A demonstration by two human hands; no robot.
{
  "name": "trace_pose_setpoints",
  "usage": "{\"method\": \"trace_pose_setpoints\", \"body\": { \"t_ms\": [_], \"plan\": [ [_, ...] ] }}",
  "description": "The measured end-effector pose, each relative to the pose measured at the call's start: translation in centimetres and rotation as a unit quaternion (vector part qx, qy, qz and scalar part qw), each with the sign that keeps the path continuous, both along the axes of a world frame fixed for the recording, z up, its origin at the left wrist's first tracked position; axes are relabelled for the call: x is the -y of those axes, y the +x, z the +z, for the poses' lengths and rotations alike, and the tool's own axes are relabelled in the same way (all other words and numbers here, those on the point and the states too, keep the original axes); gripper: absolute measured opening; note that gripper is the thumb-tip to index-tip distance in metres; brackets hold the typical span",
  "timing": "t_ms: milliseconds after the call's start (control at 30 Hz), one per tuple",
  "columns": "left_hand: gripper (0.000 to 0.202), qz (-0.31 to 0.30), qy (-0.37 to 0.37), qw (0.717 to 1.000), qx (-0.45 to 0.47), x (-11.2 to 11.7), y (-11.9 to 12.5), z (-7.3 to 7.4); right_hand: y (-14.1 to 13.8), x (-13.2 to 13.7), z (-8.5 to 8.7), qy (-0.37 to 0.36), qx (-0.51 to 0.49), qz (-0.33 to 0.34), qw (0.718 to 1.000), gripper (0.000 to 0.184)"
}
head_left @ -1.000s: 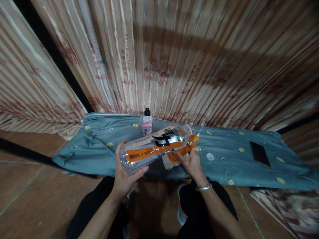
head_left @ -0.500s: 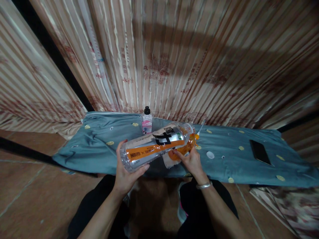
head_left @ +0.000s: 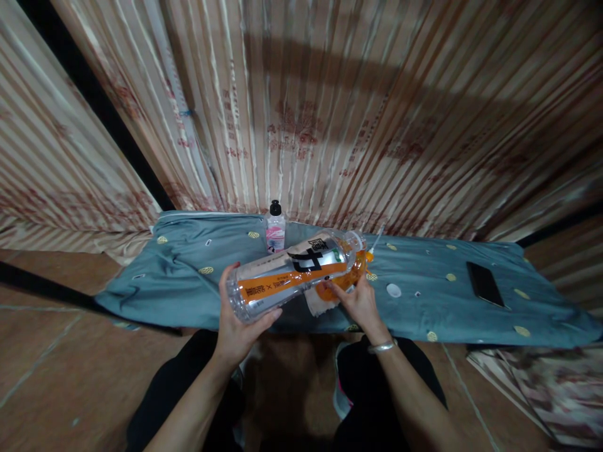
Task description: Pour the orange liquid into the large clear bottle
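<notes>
My left hand (head_left: 240, 333) is wrapped round the base of a large clear plastic drink bottle (head_left: 282, 279) with an orange and silver label. The bottle lies tilted, its neck pointing right and slightly up in the picture. Beneath that neck, my right hand (head_left: 362, 304) grips a small see-through orange bottle (head_left: 330, 292), which the drink bottle partly hides. Whether liquid passes between them I cannot tell. A thin whitish tube with an orange end (head_left: 377, 240) shows just beyond my right fingers. Under the bottles is a beige crumpled piece (head_left: 320, 304), perhaps a wrapper.
A blue-green cloth with yellow motifs (head_left: 424, 314) covers the narrow bed-like surface. On it stand a small clear bottle with a black cap (head_left: 276, 229), a white round cap (head_left: 394, 290) and a black phone (head_left: 485, 284). Behind hangs a striped curtain (head_left: 301, 125).
The view has shifted slightly, so the things on the cloth sit a little further left. Both hands keep their grips, and the bottles hold nearly the same pose.
</notes>
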State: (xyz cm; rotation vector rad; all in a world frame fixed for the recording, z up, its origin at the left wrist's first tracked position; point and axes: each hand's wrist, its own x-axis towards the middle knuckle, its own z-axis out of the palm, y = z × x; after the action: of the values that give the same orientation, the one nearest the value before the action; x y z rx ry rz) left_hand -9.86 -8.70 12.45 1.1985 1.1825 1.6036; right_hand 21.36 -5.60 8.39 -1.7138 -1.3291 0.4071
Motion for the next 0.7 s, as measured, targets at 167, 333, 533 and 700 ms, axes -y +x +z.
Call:
{"method": "trace_pose_setpoints", "body": {
  "t_ms": [167, 333, 533, 700],
  "plan": [
    [0.126, 0.013, 0.023, 1.000, -0.009, -0.07, 0.06, -0.12, 0.06, 0.04, -0.09, 0.000, 0.008, 0.001, 1.000, 0.102],
    [0.130, 0.008, 0.019, 1.000, -0.012, -0.03, 0.00, -0.52, 0.16, -0.02, -0.48, 0.008, 0.013, -0.003, 1.000, 0.107],
    [0.137, 0.001, 0.014, 1.000, -0.023, -0.10, -0.30, -0.76, 0.13, -0.08, -0.69, 0.021, 0.009, 0.000, 1.000, 0.120],
    [0.140, 0.006, 0.024, 0.999, -0.035, -0.15, -0.41, -0.79, -0.05, -0.09, -0.61, 0.019, 0.005, -0.007, 1.000, 0.124]
  ]
}}
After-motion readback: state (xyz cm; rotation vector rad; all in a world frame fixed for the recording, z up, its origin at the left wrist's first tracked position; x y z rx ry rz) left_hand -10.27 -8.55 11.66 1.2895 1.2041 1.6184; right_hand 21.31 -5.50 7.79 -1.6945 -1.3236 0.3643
